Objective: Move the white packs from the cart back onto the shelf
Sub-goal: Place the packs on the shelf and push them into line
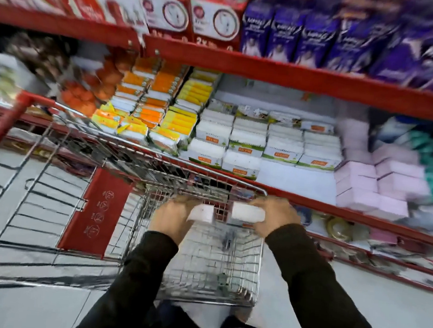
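Note:
My left hand (172, 216) grips a white pack (202, 213) over the wire cart basket (225, 278). Beside it, my right hand (271, 216) grips a second white pack (248, 211) near the cart's far rim. Both packs are lifted above the basket floor. On the middle shelf (295, 180) straight ahead lie stacked rows of matching white packs (251, 143), with a bare white patch to their front right. The picture is motion-blurred.
Orange and yellow packs (159, 110) fill the shelf to the left, pink packs (378, 179) to the right. A red shelf beam (298, 76) carrying purple cartons (328, 39) overhangs above. The cart's red handle (4, 127) and red child-seat flap (97, 213) are at left.

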### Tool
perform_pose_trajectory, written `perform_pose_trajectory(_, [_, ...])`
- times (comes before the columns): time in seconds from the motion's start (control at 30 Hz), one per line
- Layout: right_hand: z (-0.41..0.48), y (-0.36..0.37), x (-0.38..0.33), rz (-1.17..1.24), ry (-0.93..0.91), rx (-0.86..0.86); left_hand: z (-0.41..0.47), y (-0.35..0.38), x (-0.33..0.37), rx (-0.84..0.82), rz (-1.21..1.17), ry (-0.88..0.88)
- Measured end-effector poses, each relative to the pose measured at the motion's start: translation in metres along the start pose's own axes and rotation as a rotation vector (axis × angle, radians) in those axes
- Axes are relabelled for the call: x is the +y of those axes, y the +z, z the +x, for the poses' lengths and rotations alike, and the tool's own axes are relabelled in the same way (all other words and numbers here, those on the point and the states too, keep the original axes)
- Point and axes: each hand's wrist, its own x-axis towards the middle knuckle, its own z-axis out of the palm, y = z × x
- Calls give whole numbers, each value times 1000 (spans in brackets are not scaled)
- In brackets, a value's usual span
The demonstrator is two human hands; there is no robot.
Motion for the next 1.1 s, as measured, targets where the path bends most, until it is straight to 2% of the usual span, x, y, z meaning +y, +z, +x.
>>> perform_pose_trajectory(0.17, [-10, -59, 47, 2, 71, 161, 18, -32, 57, 122, -149, 90])
perform_pose_trajectory(0.3, [-11, -94, 87, -47, 148, 274, 48, -40, 115, 201, -141, 173])
perform_pose_trajectory(0.4, [-1, -112, 106, -87, 197, 272, 74, -42, 152, 211, -120, 235])
perform_pose_trajectory(0.57, [37, -124, 134, -131, 221, 238, 125, -38, 199, 139, -9, 285])
perform_pose_trajectory(0.73, [67, -110, 140, -156, 181, 156, 159, -14, 202, 48, 81, 280])
perform_pose_trajectory(0.9, [79, -93, 141, -143, 138, 96, 171, -1, 193, 4, 42, 296])
perform_pose_trajectory(1.0, [75, -84, 145, -125, 105, 149, 166, 3, 185, -4, -103, 285])
perform_pose_trajectory(1.03, [72, -81, 145, -81, 103, 186, 160, 4, 184, 32, -229, 254])
perform_pose_trajectory(1.1, [64, -70, 146, 120, 136, 359, 144, 12, 188, 229, -603, 133])
